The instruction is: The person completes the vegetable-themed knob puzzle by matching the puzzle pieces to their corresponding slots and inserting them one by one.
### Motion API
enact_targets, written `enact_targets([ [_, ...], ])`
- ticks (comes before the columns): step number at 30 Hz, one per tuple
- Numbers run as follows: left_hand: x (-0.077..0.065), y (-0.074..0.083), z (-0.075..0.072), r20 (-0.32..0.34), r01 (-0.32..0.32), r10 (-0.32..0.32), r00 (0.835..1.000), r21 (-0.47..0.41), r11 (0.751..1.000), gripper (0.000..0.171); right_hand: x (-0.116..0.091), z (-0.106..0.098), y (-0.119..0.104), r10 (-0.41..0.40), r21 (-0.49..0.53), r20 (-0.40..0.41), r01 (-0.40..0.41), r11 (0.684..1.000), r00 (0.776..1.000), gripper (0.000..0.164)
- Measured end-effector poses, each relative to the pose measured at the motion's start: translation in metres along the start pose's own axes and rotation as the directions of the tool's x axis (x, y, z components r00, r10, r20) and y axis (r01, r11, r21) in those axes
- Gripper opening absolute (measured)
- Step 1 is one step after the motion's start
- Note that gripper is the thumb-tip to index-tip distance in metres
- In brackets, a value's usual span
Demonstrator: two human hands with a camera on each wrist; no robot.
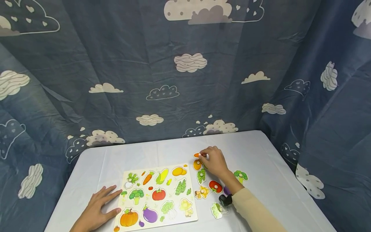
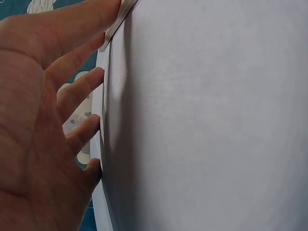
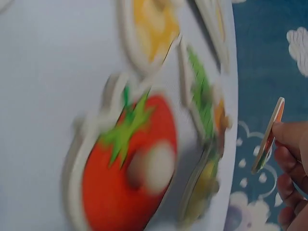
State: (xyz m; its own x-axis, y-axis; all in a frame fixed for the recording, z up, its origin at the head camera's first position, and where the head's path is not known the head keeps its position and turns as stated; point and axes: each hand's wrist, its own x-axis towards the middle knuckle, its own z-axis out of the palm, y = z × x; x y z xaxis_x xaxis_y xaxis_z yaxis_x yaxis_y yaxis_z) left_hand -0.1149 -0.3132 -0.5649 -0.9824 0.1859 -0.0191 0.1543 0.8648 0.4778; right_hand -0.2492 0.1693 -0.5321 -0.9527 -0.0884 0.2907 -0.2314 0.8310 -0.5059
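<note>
My right hand (image 1: 214, 161) pinches a carrot puzzle piece (image 3: 268, 139) between thumb and fingers. In the right wrist view this piece is edge-on and raised off the table. Under and beside the hand lie a round orange piece (image 1: 197, 165) and a green leafy vegetable piece (image 1: 201, 176). My left hand (image 1: 97, 206) has its fingers spread, with fingertips at the left edge of a white vegetable puzzle board (image 1: 171, 195). The board shows printed vegetables, among them a carrot, corn, tomato, eggplant and pumpkin.
Right of the board lie a tomato piece (image 1: 215, 186), a mushroom piece (image 1: 204, 192), a broccoli piece (image 1: 241, 176) and a pale green cabbage-like piece (image 1: 216, 210). A purple piece (image 1: 226, 190) is partly hidden by the right wrist. A cloud-patterned curtain (image 1: 162, 106) hangs behind the white table (image 1: 116, 161).
</note>
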Motion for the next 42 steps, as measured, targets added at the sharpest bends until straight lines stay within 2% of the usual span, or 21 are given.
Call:
enact_targets([
  [8, 0.002, 0.004, -0.002, 0.027, 0.015, -0.016, 1.000, 0.018, 1.000, 0.068, 0.006, 0.012, -0.027, -0.107, 0.030, 0.003, 0.107, 0.994, 0.994, 0.011],
  [14, 0.001, 0.003, -0.001, 0.020, 0.011, -0.011, 1.000, 0.021, 1.000, 0.069, 0.008, 0.022, -0.044, -0.180, 0.034, -0.005, 0.180, 0.983, 0.984, 0.011],
  [27, 0.000, 0.003, -0.003, 0.023, 0.034, -0.034, 0.999, 0.015, 0.999, 0.069, 0.009, 0.043, -0.085, -0.268, 0.033, 0.071, 0.266, 0.963, 0.961, 0.012],
  [35, 0.001, 0.003, -0.002, -0.009, 0.010, -0.010, 1.000, 0.020, 1.000, 0.068, 0.005, 0.057, -0.106, -0.307, 0.042, 0.097, 0.305, 0.952, 0.947, 0.011],
  [42, 0.001, 0.004, -0.003, -0.013, 0.016, -0.016, 1.000, 0.012, 1.000, 0.068, 0.002, 0.072, -0.122, -0.332, 0.072, 0.123, 0.325, 0.943, 0.935, 0.010],
])
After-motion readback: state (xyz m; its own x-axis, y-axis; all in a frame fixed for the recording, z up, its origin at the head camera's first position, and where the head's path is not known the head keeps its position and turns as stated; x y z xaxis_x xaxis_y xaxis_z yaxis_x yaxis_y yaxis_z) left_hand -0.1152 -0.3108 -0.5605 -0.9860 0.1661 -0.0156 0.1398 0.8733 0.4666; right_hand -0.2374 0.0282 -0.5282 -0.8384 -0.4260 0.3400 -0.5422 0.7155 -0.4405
